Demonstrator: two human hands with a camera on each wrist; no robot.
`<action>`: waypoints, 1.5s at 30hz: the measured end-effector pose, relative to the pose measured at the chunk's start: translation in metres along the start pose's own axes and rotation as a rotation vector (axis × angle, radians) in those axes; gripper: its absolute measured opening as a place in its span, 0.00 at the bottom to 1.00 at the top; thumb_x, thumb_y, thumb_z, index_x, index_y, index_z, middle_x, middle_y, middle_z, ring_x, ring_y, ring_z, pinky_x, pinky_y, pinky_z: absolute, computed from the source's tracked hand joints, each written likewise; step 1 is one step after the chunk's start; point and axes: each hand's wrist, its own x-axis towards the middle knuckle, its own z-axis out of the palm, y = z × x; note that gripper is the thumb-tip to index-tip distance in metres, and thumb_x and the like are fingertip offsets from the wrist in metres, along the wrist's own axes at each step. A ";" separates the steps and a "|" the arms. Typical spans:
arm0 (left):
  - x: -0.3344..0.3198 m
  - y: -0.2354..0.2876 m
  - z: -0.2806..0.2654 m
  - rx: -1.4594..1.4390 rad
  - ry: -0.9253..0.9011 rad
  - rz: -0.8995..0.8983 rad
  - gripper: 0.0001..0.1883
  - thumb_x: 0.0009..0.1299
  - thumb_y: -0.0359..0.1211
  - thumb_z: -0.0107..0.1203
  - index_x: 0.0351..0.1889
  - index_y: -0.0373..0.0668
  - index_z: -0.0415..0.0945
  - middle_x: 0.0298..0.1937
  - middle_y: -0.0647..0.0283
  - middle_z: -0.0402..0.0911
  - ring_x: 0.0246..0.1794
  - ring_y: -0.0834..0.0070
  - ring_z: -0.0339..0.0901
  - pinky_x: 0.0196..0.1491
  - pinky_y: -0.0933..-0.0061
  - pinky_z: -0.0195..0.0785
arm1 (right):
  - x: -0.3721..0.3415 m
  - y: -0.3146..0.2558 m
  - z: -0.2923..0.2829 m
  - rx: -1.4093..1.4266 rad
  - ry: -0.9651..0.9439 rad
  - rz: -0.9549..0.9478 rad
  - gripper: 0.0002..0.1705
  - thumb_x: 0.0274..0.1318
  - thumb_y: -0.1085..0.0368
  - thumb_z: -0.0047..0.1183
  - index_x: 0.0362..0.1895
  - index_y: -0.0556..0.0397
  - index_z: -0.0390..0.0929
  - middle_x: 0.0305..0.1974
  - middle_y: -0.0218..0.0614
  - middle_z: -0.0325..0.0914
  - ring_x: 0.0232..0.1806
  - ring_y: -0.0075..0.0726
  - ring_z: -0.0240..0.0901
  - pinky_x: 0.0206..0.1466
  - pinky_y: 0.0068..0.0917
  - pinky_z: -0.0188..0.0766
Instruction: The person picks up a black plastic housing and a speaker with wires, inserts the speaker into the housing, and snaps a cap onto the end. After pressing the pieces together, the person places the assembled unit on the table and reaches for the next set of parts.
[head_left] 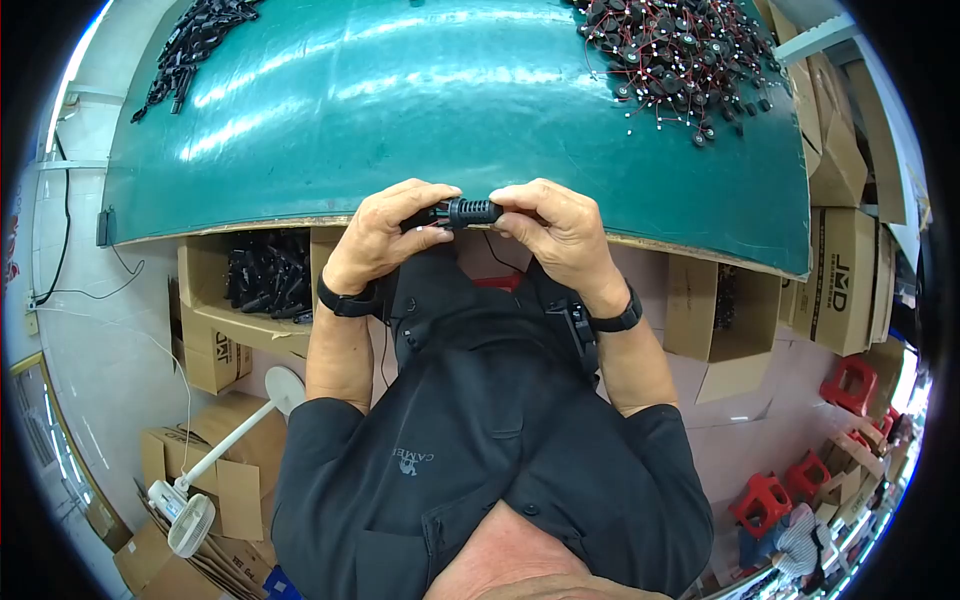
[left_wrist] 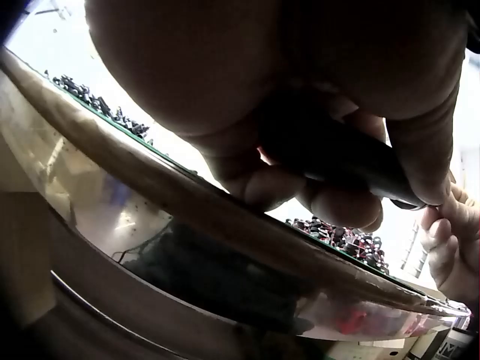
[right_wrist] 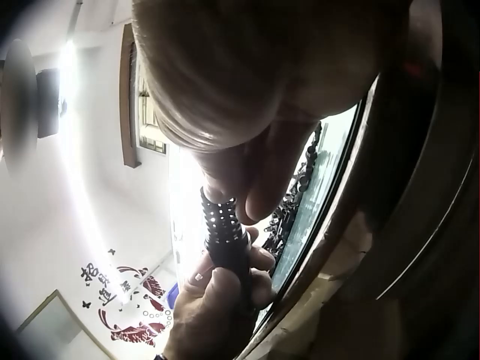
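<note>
A black plastic tube point(head_left: 473, 211) with a slotted section is held level between both hands, just over the table's near edge. My left hand point(head_left: 385, 228) grips its left part with curled fingers and thumb. The fingertips and thumb of my right hand point(head_left: 560, 228) pinch its right end. In the right wrist view the perforated part of the tube point(right_wrist: 224, 217) shows between the two hands. The left wrist view has its smooth dark body point(left_wrist: 341, 157) under the left fingers. Much of the tube is hidden by the hands.
The green table point(head_left: 400, 130) carries a pile of black parts point(head_left: 200, 45) at far left and a heap of small round parts with red wires point(head_left: 680, 60) at far right. Below its edge stand a carton of black pieces point(head_left: 268, 275) and another open carton point(head_left: 692, 300).
</note>
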 end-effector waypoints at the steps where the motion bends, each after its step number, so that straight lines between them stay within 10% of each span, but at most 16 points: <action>1: 0.001 0.000 -0.002 0.006 -0.011 0.005 0.27 0.64 0.27 0.76 0.62 0.41 0.84 0.51 0.56 0.88 0.48 0.63 0.85 0.53 0.65 0.77 | 0.001 0.002 0.002 0.048 0.004 0.012 0.14 0.64 0.77 0.67 0.53 0.55 0.89 0.39 0.36 0.87 0.37 0.34 0.88 0.42 0.24 0.83; 24: 0.000 0.002 -0.025 0.011 0.005 -0.035 0.27 0.63 0.28 0.76 0.61 0.37 0.83 0.51 0.55 0.88 0.49 0.65 0.85 0.54 0.67 0.75 | -0.003 -0.002 0.016 0.099 0.086 0.011 0.15 0.74 0.74 0.59 0.61 0.59 0.85 0.47 0.41 0.88 0.46 0.33 0.90 0.48 0.26 0.88; 31: 0.030 0.018 -0.137 0.861 -0.194 -0.177 0.21 0.60 0.27 0.76 0.52 0.42 0.86 0.47 0.57 0.85 0.46 0.54 0.85 0.48 0.60 0.78 | -0.005 0.010 -0.007 -0.238 0.218 -0.022 0.12 0.69 0.73 0.63 0.55 0.59 0.87 0.43 0.41 0.89 0.41 0.34 0.88 0.43 0.27 0.83; 39: 0.089 0.017 -0.109 1.076 -0.559 -0.117 0.12 0.60 0.29 0.74 0.41 0.41 0.85 0.44 0.56 0.81 0.45 0.51 0.84 0.48 0.54 0.79 | -0.002 0.007 -0.002 -0.279 0.274 -0.055 0.11 0.65 0.72 0.67 0.51 0.57 0.88 0.40 0.41 0.88 0.39 0.36 0.87 0.41 0.29 0.81; 45: 0.083 0.017 -0.100 1.103 -0.507 -0.088 0.13 0.59 0.28 0.74 0.39 0.40 0.84 0.44 0.56 0.81 0.45 0.51 0.83 0.49 0.53 0.79 | 0.001 0.006 0.002 -0.307 0.241 -0.035 0.11 0.65 0.72 0.67 0.51 0.57 0.88 0.40 0.40 0.88 0.37 0.36 0.85 0.41 0.28 0.80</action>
